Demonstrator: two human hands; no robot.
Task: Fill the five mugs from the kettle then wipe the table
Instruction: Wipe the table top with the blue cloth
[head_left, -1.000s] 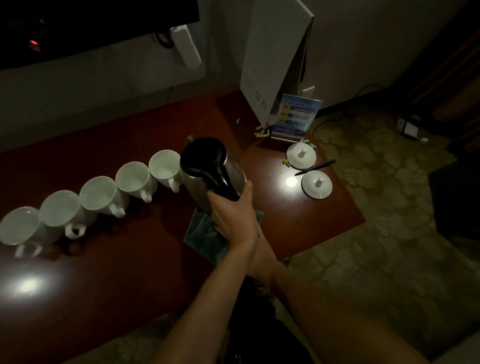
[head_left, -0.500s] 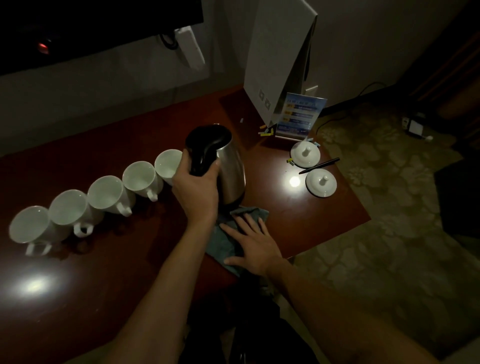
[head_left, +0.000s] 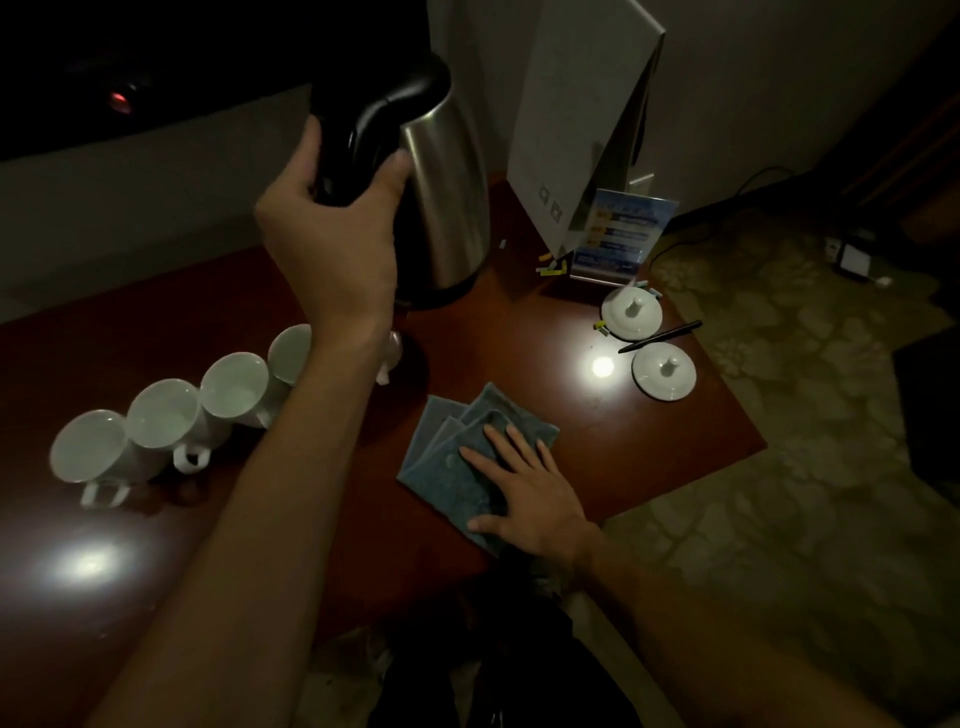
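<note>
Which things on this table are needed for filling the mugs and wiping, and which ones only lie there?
Needed:
kettle, held in the left hand
mugs in a row
cloth, under the right hand

Only lying there:
two white lids
pen
card stand
paper bag
small coloured scraps

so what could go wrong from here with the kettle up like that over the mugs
1. The left hand holds the kettle high above the mugs, so a pour could splash onto the table.
2. The left forearm hides the nearest mug in the row, so aiming there may be hard.
3. The right hand lies flat on the cloth close by, within range of any hot spill.
</note>
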